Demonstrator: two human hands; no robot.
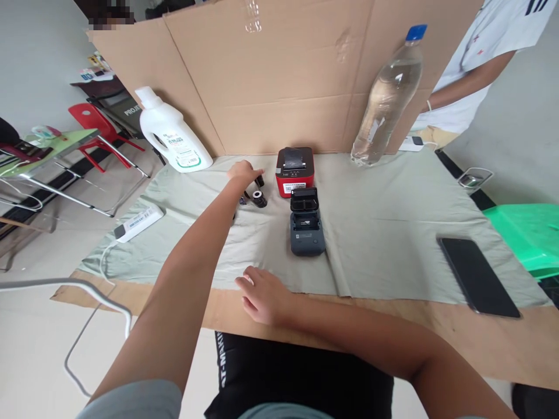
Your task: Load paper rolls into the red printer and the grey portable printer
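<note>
My left hand (243,173) reaches across the cloth to a group of small black rolls. Its thumb is on one black roll (259,180), while the other fingers are mostly hidden behind the hand. Just in front stands another black roll (259,199) with a white end; a few dark pieces beside it are partly covered by my forearm. My right hand (264,295) rests at the table's near edge, fingers loosely bent and apart, holding nothing. Between and beyond my hands sits a dark portable label printer (307,235) with its lid up. Behind it is a red and black printer (295,172).
A white jug (172,131) and a tall water bottle (388,105) stand before a cardboard screen (279,70). A black phone (478,276) lies right, a white power strip (140,223) left. Behind the screen's right end is a person (476,75). A green bin (524,233) is beside the table.
</note>
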